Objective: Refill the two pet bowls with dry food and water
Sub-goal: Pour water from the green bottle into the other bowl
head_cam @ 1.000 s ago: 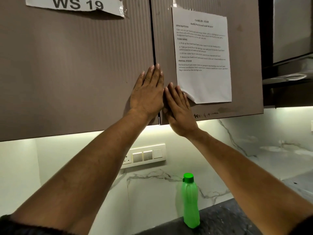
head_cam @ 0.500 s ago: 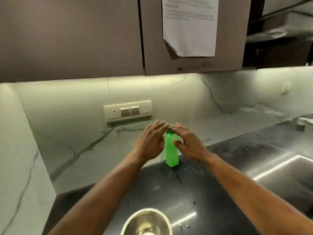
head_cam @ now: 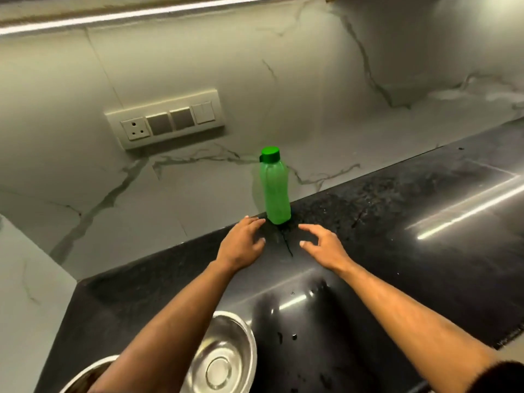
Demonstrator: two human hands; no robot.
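A: Head view: both hands have dropped from the cupboard doors; left hand [head_cam: 241, 245] and right hand [head_cam: 323, 246] hover loose-fingered, holding nothing.

B: So the capped green plastic bottle [head_cam: 275, 188] stands ungrasped on the black counter [head_cam: 397, 222]; the round steel bowl [head_cam: 224, 361] waits unfilled.

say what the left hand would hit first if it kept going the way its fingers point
Probably the bottle: the left hand's fingertips point at its base, close beside it. Depth is unclear, so they may slip past to the wall.
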